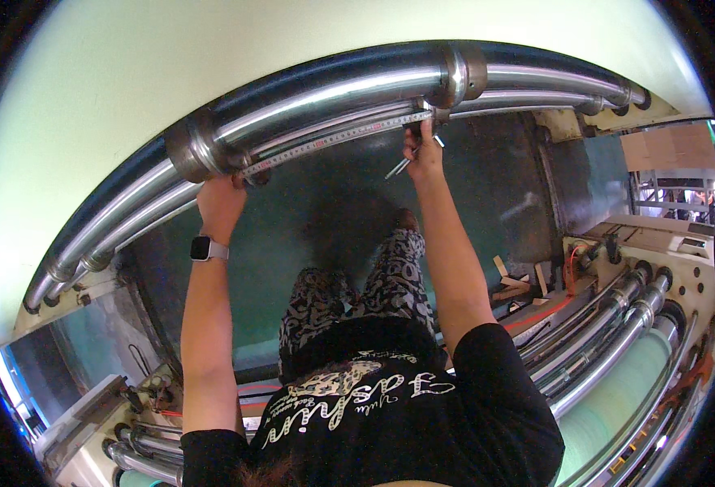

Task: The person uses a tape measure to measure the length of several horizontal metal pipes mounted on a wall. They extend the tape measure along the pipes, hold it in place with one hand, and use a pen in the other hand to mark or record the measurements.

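Observation:
A silver measuring tape (333,140) with dark and red marks stretches along the underside of a row of polished metal rollers. My left hand (222,201) pinches its left end beside a dark collar; the fingertips are partly hidden under the roller. My right hand (425,152) grips the tape near its right end, thumb pressed on it, by a second collar. A slim silver tool (397,169) also sticks out of my right hand, pointing down and left. A small white piece (438,140) shows at the same hand; its kind is unclear.
Large shiny rollers (333,96) with brown collars span in front of me, beneath a cream machine cover (170,65). Behind on the right stands another roller frame with a pale green roll (617,406). Wood offcuts (513,284) and an orange cable (540,311) lie near it.

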